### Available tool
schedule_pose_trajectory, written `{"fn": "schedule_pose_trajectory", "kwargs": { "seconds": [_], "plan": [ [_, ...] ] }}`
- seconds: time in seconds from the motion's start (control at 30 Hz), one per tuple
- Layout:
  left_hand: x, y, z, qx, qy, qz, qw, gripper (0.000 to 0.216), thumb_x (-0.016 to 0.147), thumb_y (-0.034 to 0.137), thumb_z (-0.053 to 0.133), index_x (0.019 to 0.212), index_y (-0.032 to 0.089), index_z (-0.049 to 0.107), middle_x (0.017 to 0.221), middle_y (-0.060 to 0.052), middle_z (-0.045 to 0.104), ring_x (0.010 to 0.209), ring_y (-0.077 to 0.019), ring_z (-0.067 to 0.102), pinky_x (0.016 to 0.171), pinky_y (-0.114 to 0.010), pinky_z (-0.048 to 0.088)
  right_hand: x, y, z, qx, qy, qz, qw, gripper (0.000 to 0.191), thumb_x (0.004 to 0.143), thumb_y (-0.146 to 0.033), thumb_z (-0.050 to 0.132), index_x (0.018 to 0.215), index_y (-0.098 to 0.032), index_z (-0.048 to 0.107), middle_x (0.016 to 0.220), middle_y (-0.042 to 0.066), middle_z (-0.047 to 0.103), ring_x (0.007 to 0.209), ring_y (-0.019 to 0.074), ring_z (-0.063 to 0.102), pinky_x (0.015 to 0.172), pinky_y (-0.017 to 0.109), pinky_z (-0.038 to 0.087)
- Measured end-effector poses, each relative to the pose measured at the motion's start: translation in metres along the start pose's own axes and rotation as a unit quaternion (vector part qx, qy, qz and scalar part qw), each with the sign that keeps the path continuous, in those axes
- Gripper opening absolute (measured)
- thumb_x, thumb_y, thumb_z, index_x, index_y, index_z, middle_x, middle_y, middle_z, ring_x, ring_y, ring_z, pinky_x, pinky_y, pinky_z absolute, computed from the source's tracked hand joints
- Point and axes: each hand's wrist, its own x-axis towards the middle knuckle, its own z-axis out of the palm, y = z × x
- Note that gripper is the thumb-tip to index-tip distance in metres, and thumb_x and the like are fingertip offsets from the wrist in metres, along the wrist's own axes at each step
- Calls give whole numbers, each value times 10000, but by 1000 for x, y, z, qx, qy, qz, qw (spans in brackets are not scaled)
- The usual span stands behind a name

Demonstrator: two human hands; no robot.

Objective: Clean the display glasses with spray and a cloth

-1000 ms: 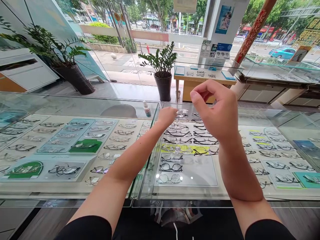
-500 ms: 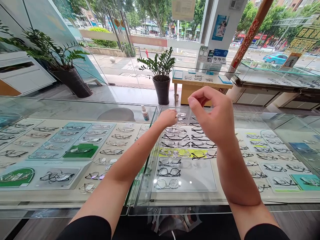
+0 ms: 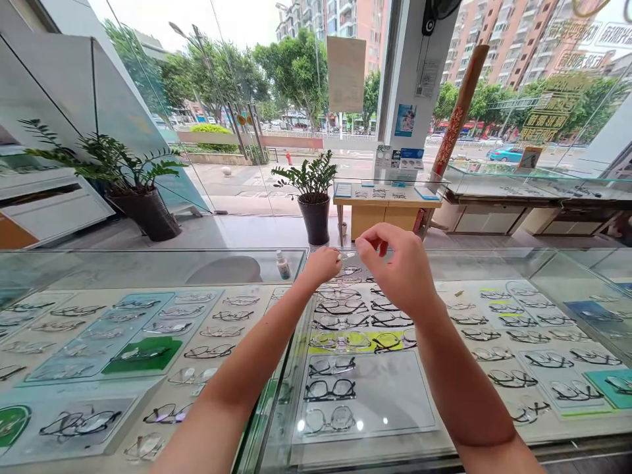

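Note:
My left hand (image 3: 323, 264) is stretched forward above the glass display counter, its fingers closed. A small whitish piece (image 3: 347, 255) sticks out from its fingertips toward my other hand; its kind is too small to make out. Just to the right, my right hand (image 3: 399, 270) is raised with thumb and forefinger curled into a pinch. Whether anything sits in that pinch is unclear. Under both hands lie rows of eyeglasses (image 3: 330, 390) beneath the glass. Left of my left hand stands a small white spray bottle (image 3: 283, 265) with a printed label.
A potted plant (image 3: 315, 214) stands on the floor beyond the counter, and a second one (image 3: 157, 214) farther left. A wooden display table (image 3: 378, 220) is by the window. More eyeglasses (image 3: 210, 351) fill the case on the left.
The view has tilted up, so the counter sits lower in the picture. My right hand has come closer to my left, and the whitish piece now shows between them.

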Motion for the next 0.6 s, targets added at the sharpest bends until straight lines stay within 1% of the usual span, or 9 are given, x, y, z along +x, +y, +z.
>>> {"fn": "schedule_pose_trajectory", "kwargs": {
  "seconds": [0.07,0.17,0.27,0.33,0.37,0.43,0.47,0.53,0.6],
  "plan": [
    [-6,5,-20,-3,14,2,1000,292,980,324,574,1107,176,792,1134,-152,810,1066,-279,715,941,-350,543,-1,-1,0,-15,-10,12,1000,246,989,-311,623,756,-233,623,661,-41,608,625,143,496,674,331,380],
    [-24,17,-56,-43,61,19,997,308,977,261,527,1054,206,820,1278,-120,796,1128,-267,722,999,-360,545,-8,-13,-6,-30,-42,29,998,402,1017,-368,606,655,-233,495,554,-68,445,548,125,348,614,325,296],
    [-51,31,-87,-229,150,49,961,326,924,231,536,1037,211,841,1332,-91,790,1139,-251,722,1036,-377,547,-23,-34,-22,-44,-109,21,993,504,1053,-429,569,619,-234,402,522,-68,371,531,128,288,576,327,236],
    [-71,37,-99,-360,150,55,919,357,880,254,559,1082,202,849,1219,-86,818,956,-209,718,885,-341,573,-33,-42,-31,-65,-153,11,986,536,1067,-460,559,608,-232,400,515,-61,380,523,130,291,564,329,211],
    [-81,38,-101,-417,126,50,899,387,863,275,568,1117,196,849,1123,-79,826,815,-176,679,764,-307,554,-37,-43,-33,-79,-168,13,983,547,1069,-475,558,601,-232,414,511,-57,399,518,131,305,562,328,204],
    [-98,39,-97,-508,68,27,858,451,832,313,586,1177,185,846,907,-45,798,596,-118,518,575,-256,429,-44,-34,-29,-109,-182,37,976,554,1066,-514,560,598,-232,469,518,-41,464,516,137,366,561,323,207],
    [-106,39,-92,-542,45,14,839,469,819,325,597,1189,181,847,820,-27,765,555,-105,456,539,-246,374,-47,-26,-24,-120,-185,56,974,535,1059,-538,562,623,-231,518,545,-29,509,533,144,407,564,318,215],
    [-119,39,-76,-590,21,-5,807,471,790,333,622,1164,177,859,721,-9,704,547,-99,417,523,-241,330,-54,-4,-8,-127,-173,96,972,463,1035,-592,580,755,-227,626,627,-16,579,593,162,477,579,301,237],
    [-130,40,-57,-618,9,-19,786,462,765,343,641,1127,169,870,710,-12,685,557,-99,416,519,-245,322,-66,19,10,-94,-159,134,974,442,1010,-635,602,844,-229,663,643,-30,562,616,165,490,596,293,270]
  ]
}}
